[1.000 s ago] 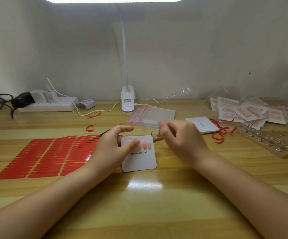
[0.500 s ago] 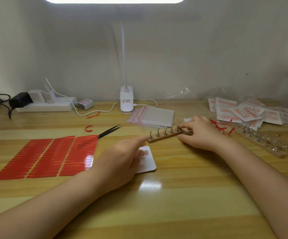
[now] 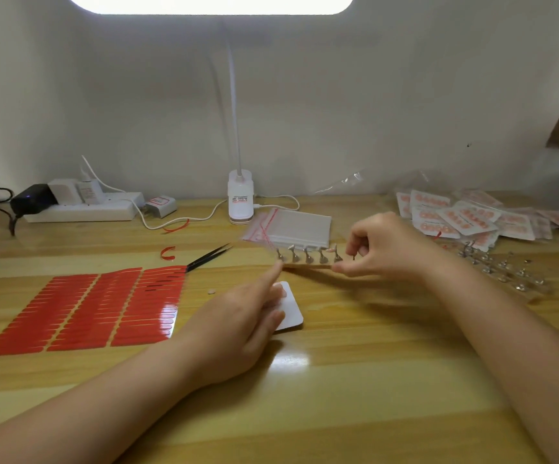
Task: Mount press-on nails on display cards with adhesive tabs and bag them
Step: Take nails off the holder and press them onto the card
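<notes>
Fingers (image 3: pixel 345 267) of right hand (image 3: pixel 388 249) pinching right end of wooden nail-stand strip (image 3: pixel 308 261), held just above table (image 3: pixel 338 380) before stack of bags (image 3: pixel 300 229). Left hand (image 3: pixel 238 326) relaxed, index finger touching strip's left end, palm covering display card (image 3: pixel 290 311).

A shiny wooden surface (image 3: pixel 338 390) runs up to a plain white wall (image 3: pixel 372 112). A white lamp (image 3: pixel 240 202) stands by the wall. Its bright light glows at the top. Left of the lamp sits a white power strip (image 3: pixel 80 209) with plugs.
</notes>
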